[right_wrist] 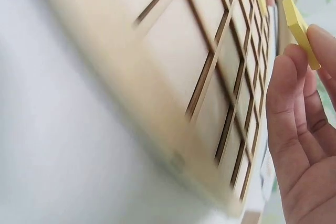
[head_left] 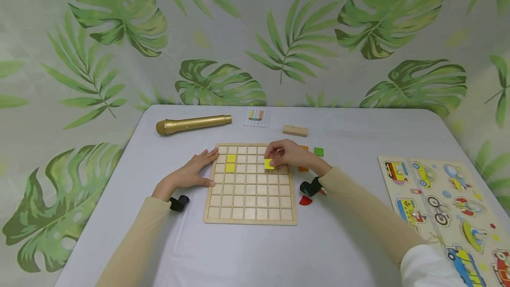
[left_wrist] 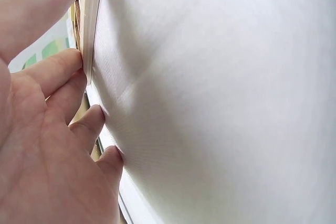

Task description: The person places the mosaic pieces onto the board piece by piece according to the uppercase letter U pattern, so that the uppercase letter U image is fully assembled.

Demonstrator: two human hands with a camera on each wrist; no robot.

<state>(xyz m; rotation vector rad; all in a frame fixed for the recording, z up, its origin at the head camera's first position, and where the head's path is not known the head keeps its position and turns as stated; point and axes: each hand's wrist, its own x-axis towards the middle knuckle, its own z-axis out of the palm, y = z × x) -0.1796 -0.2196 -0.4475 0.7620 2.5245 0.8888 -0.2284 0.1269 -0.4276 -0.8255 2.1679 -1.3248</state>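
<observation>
One leaf-printed cloth (head_left: 223, 25) hangs well beyond the left hand (head_left: 190, 172) and the right hand (head_left: 290, 153), and the white-covered desk (head_left: 223, 256) spreads beneath both. A puzzle board (head_left: 450, 234) with vehicle pieces lies well to the right of the right hand, partly outside the head view. Between the two hands is a wooden grid board (head_left: 251, 222).

The left hand has its fingers spread at the board's left side, fingertips at the upper left corner and thumb by the left edge; the left wrist view shows a fingertip touching the board's side. The right hand, over the board's upper right part, pinches a yellow tile (head_left: 268, 164) between thumb and fingers; the right wrist view shows this tile tilted and apart from the cells.

Beyond the left hand lies a gold microphone (head_left: 193, 124). A card (head_left: 256, 117) printed with a coloured U shape lies beyond the right hand and a little to its left, and a wooden block (head_left: 295, 130) just beyond that hand. Two yellow squares (head_left: 231, 158) sit in neighbouring cells, right of the left hand. Near the right hand are a green square (head_left: 318, 151), two partly covered orange pieces (head_left: 303, 168), and, nearer the person, a red piece (head_left: 305, 200).
</observation>
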